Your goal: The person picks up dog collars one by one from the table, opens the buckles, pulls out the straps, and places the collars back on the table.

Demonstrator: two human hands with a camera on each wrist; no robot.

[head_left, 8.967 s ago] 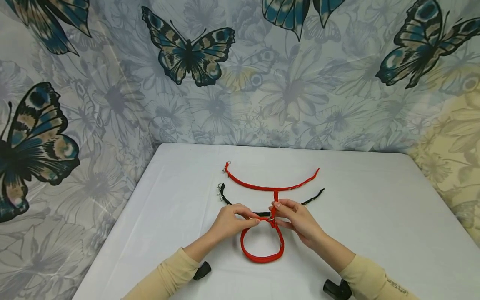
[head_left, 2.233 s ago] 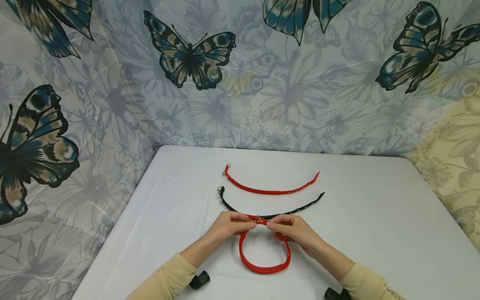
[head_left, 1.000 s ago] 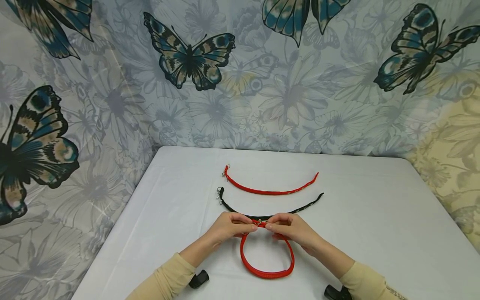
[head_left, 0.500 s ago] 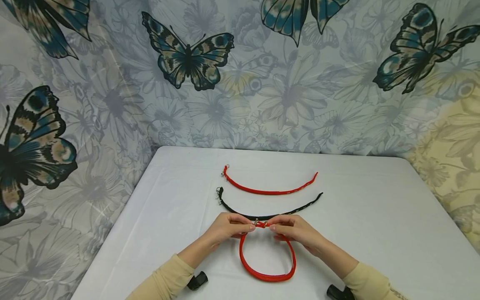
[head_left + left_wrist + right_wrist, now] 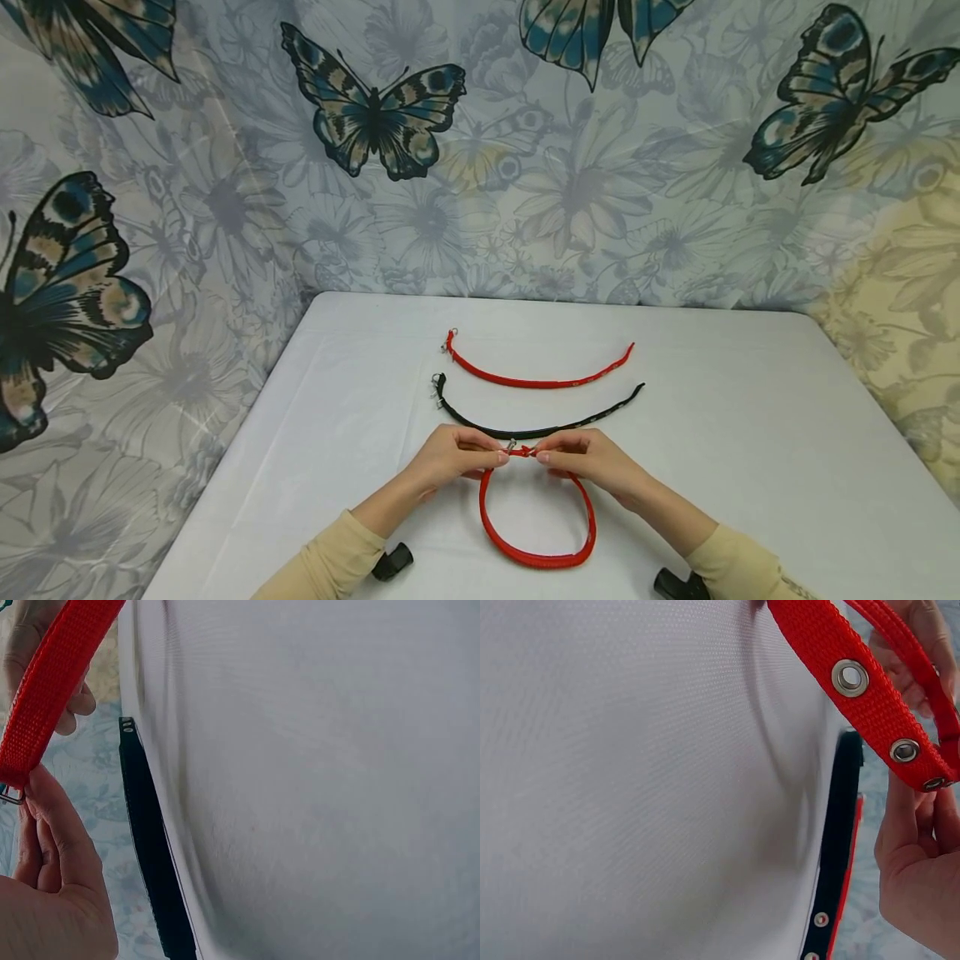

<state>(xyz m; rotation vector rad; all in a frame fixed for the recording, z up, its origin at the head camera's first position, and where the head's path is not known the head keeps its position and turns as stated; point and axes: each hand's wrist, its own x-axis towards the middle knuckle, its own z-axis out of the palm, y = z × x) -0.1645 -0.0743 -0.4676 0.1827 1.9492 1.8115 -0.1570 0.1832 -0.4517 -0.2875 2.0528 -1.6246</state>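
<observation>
Both hands hold a red dog collar (image 5: 536, 562), bent into a loop, above the near middle of the table. My left hand (image 5: 453, 457) pinches it at the buckle side; in the left wrist view, part of the metal buckle (image 5: 10, 797) shows at the fingertips. My right hand (image 5: 596, 465) pinches the strap just right of the buckle. Metal eyelets (image 5: 904, 751) run along that strap in the right wrist view. Between the fingertips the ends overlap, and how the strap passes through the buckle is too small to tell. The loop hangs below the hands.
Beyond the hands a black collar (image 5: 517, 435) lies in a curve on the white table (image 5: 750, 433). Farther back lies a second red collar (image 5: 536, 385), buckle end to the left. Black devices (image 5: 392, 562) sit at the wrists. A butterfly-patterned cloth (image 5: 585, 183) hangs behind the table.
Nine seconds ago a red strap end stood up from the buckle in my right fingers; now it is down between both hands. The loop has since grown wider and reaches lower.
</observation>
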